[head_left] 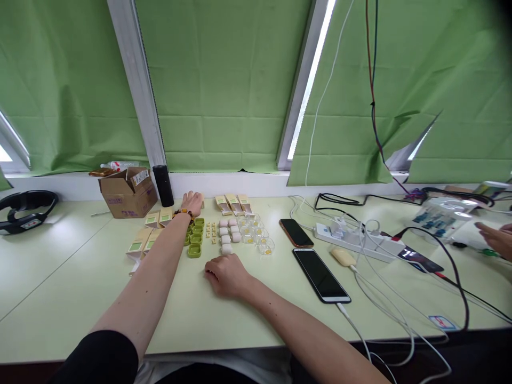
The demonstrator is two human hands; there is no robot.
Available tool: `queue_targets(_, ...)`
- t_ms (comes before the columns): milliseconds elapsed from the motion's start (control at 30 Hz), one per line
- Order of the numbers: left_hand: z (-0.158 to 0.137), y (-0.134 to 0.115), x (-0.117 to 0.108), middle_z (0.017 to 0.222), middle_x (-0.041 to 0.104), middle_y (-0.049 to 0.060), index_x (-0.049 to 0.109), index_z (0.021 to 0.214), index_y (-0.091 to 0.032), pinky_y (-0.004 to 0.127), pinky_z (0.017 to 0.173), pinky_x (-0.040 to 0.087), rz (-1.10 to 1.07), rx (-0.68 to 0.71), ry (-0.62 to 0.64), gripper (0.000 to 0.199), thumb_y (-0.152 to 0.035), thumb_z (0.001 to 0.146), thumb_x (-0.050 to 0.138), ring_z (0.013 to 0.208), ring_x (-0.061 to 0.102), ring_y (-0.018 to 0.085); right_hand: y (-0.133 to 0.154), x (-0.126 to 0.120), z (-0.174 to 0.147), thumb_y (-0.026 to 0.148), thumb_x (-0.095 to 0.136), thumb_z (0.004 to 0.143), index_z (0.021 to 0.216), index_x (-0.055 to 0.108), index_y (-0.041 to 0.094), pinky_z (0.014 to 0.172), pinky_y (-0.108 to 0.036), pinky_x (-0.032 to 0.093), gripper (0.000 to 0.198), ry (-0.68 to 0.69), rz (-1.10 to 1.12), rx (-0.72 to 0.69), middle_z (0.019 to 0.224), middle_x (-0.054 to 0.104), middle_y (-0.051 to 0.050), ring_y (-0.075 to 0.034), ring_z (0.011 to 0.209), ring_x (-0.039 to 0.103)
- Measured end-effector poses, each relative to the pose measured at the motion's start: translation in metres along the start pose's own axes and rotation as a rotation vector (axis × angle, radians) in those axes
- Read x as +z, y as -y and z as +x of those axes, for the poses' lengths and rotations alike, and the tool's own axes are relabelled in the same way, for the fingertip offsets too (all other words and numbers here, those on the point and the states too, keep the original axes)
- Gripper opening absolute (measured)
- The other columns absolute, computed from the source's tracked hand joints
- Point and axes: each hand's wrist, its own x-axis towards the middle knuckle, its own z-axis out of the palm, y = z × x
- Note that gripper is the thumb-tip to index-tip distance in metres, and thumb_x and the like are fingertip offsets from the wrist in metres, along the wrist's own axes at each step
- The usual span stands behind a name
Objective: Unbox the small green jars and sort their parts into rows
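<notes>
My left hand (192,202) reaches to the back of the table, fingers curled over a small tan paper box (202,201) that shows only at its edge. A beaded bracelet (183,213) circles that wrist. Near the front of the laid-out pieces, my right hand (227,274) rests on the table, loosely closed, nothing visible in it. Between the hands stand green square cups (194,250), small yellowish pieces (213,233), white and pinkish rounded blocks (226,248) and clear containers with yellow centres (265,246). Open tan boxes with green labels (136,246) lie beside my left forearm.
More tan boxes (232,203) stand at the back. Behind are a cardboard carton (130,194) and a black cylinder (163,185). To the right lie two phones (322,274), a power strip (356,241) and tangled cables. Another person's hand (498,240) shows at the right edge.
</notes>
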Motion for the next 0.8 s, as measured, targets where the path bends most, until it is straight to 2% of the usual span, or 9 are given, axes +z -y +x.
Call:
queue_targets(100,0.002,0.0,-0.001,0.136,0.055,0.021,0.065,0.122,-0.016,0.057,0.119,0.022,0.013,0.028,0.011,0.038,-0.028,0.086,0.062,0.141,0.034,0.039,-0.001,0.0,0.0,0.025,0.058,0.095,0.091,0.07,0.02,0.057,-0.032,0.018,0.013,-0.001,0.002,0.001,0.092,0.079,-0.003,-0.016,0.074,0.066)
queue_targets(267,0.001,0.002,0.001,0.137,0.052,0.017,0.078,0.107,-0.022,0.063,0.12,0.013,0.032,0.047,0.039,0.031,-0.035,0.08,0.07,0.139,0.031,0.042,0.0,0.001,0.0,0.025,0.059,0.094,0.091,0.07,0.02,0.057,-0.032,0.017,0.012,-0.01,0.004,-0.009,0.092,0.079,-0.003,-0.016,0.073,0.065)
queue_targets(400,-0.002,0.003,0.001,0.137,0.052,0.018,0.079,0.109,-0.019,0.06,0.123,0.008,0.04,0.092,0.025,0.035,-0.036,0.079,0.072,0.138,0.032,0.041,0.0,0.003,0.001,0.024,0.059,0.094,0.091,0.07,0.02,0.057,-0.032,0.018,0.012,-0.022,0.01,-0.018,0.09,0.079,-0.003,-0.015,0.073,0.065)
queue_targets(567,-0.005,0.005,-0.001,0.141,0.052,0.019,0.071,0.131,-0.016,0.057,0.126,-0.002,0.032,0.149,0.016,0.053,-0.038,0.083,0.069,0.139,0.037,0.037,-0.001,0.002,0.002,0.021,0.057,0.093,0.088,0.07,0.02,0.059,-0.031,0.02,0.013,-0.026,0.007,-0.005,0.088,0.079,-0.003,-0.015,0.071,0.064)
queue_targets(633,-0.007,0.005,-0.001,0.142,0.053,0.019,0.068,0.135,-0.017,0.059,0.126,-0.004,0.031,0.16,0.013,0.055,-0.038,0.084,0.068,0.138,0.039,0.036,-0.001,0.001,0.002,0.021,0.057,0.093,0.087,0.07,0.02,0.059,-0.031,0.02,0.014,-0.033,0.005,-0.001,0.087,0.079,-0.003,-0.015,0.071,0.063)
queue_targets(800,-0.015,0.002,-0.004,0.14,0.057,0.019,0.075,0.119,-0.018,0.065,0.123,0.004,0.057,0.167,-0.004,0.039,-0.029,0.082,0.069,0.135,0.043,0.038,-0.001,0.001,0.002,0.021,0.057,0.093,0.086,0.07,0.02,0.059,-0.03,0.021,0.015,-0.032,0.001,0.006,0.086,0.078,-0.003,-0.015,0.07,0.063)
